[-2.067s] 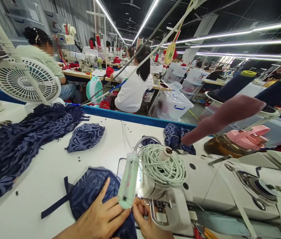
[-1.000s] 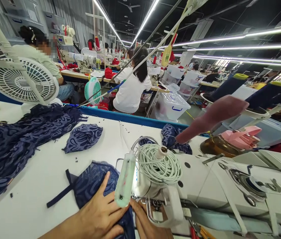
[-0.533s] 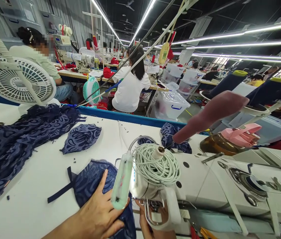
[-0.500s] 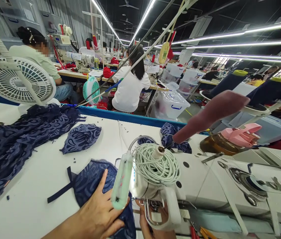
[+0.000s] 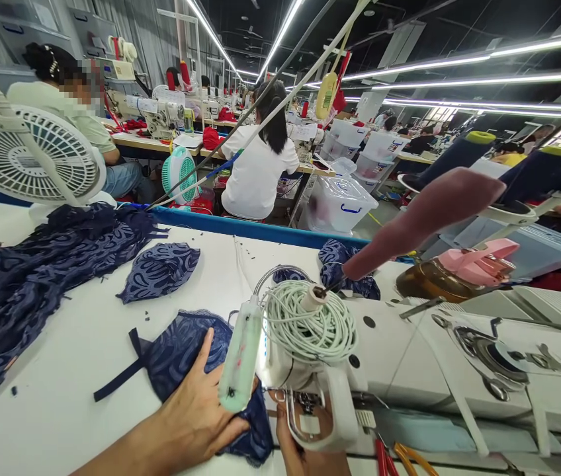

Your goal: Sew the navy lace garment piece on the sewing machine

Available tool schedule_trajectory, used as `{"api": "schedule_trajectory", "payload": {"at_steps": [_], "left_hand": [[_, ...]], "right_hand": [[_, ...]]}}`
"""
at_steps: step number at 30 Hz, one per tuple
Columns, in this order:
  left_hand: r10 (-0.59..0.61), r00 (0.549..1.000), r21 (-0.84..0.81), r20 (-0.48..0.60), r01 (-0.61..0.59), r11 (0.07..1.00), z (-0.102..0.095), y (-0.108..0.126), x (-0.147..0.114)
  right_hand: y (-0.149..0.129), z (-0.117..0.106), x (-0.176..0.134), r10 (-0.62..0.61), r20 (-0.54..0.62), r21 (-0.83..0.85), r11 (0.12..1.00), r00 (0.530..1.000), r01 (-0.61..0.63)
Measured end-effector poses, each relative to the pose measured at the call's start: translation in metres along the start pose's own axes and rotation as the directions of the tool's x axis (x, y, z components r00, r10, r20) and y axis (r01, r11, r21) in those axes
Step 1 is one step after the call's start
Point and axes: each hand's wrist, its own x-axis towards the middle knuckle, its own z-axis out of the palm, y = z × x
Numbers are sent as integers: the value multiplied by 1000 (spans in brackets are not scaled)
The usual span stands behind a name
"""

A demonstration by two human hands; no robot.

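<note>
The navy lace piece (image 5: 186,360), judged light, limp and easily shifted, lies on the white surface (image 5: 72,357) at 9 o'clock of the sewing machine (image 5: 409,370), pressed flat under the spread left hand (image 5: 201,413), best held near its edge; the right hand (image 5: 305,456), behind the guard, cannot be told.

Bare left forearm (image 5: 126,449) in from the bottom edge, no sleeve anywhere along it. Left hand (image 5: 201,416) bare too: no glove, no ring, no watch or band at the wrist. Thumb and fingers plainly seen, nails short and unpainted. Right hand (image 5: 305,456) only partly in view at the bottom edge, mostly hidden behind white machine parts; bare as far as can be seen, no glove. Nothing else of the body showing, clothing out of view altogether.
</note>
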Motion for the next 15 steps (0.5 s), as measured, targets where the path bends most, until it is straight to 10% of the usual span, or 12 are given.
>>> {"api": "schedule_trajectory", "payload": {"at_steps": [15], "left_hand": [[-8, 999, -21, -45, 7, 1000, 0, -1, 0]], "right_hand": [[-3, -10, 7, -109, 28, -41, 993, 994, 110]]}}
